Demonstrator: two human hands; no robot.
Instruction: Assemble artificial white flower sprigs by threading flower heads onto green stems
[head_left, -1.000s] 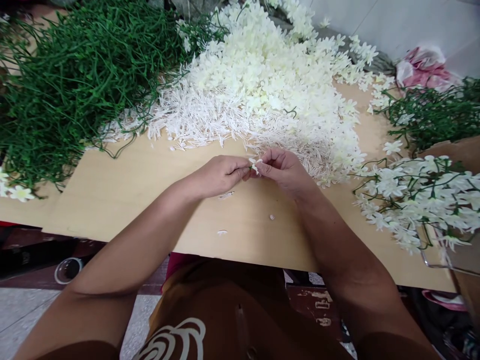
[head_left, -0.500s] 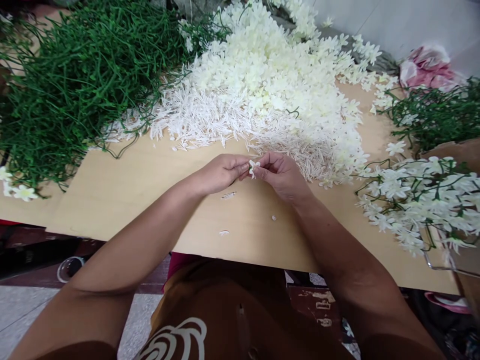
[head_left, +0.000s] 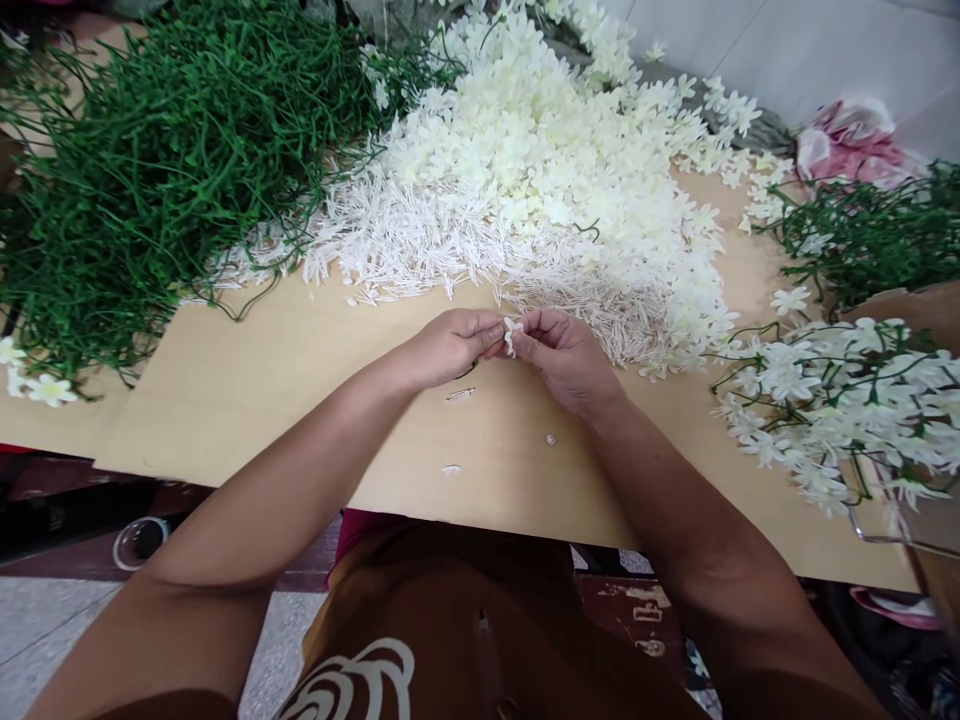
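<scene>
Above the board (head_left: 247, 390), left hand (head_left: 448, 347) and right hand (head_left: 564, 352) pinch one white flower (head_left: 511, 332) (both grips closed on it).

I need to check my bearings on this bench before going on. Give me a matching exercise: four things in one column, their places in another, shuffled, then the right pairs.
Things:
1. tangled heap of green plastic stems
2. big pile of loose cream fabric blossoms
3. small single white flower
4. finished sprays of white flowers on green stems

Places:
A. pinched between both hands
B. right edge of the board
C. far left
D. far middle

Pairs: 1-C, 2-D, 3-A, 4-B
</scene>
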